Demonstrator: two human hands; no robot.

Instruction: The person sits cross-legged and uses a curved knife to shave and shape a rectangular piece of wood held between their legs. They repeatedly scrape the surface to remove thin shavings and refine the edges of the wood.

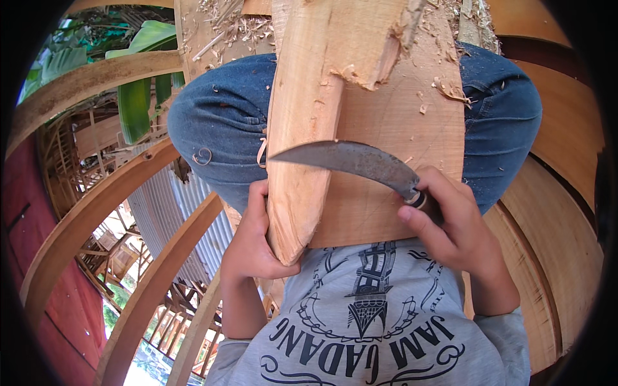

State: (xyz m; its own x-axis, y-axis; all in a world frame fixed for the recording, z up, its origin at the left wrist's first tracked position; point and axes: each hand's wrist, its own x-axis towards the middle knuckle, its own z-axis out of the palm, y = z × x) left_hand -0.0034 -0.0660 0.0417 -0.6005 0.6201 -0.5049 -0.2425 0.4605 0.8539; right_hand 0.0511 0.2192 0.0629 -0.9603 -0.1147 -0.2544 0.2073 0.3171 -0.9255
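My right hand (pixel 454 225) is wrapped round the dark handle of a curved knife (pixel 357 161). Its grey blade points left, and the tip lies over the pale piece of wood (pixel 302 116); whether it touches the wood I cannot tell. At the rounded near end of that piece, my left hand (pixel 257 238) grips the left side and underside, close to my shirt. The piece runs away from me, with a rough, chipped part on its far right. Beneath it lies a wide flat board (pixel 399 141) across my lap, between my knees.
Wood shavings (pixel 238 29) are scattered beyond my left knee and on the board. Curved wooden ribs (pixel 122 193) rise on my left, with corrugated metal sheet (pixel 174 206) and green leaves (pixel 135 96) behind them. Curved planks (pixel 553 167) line the right side.
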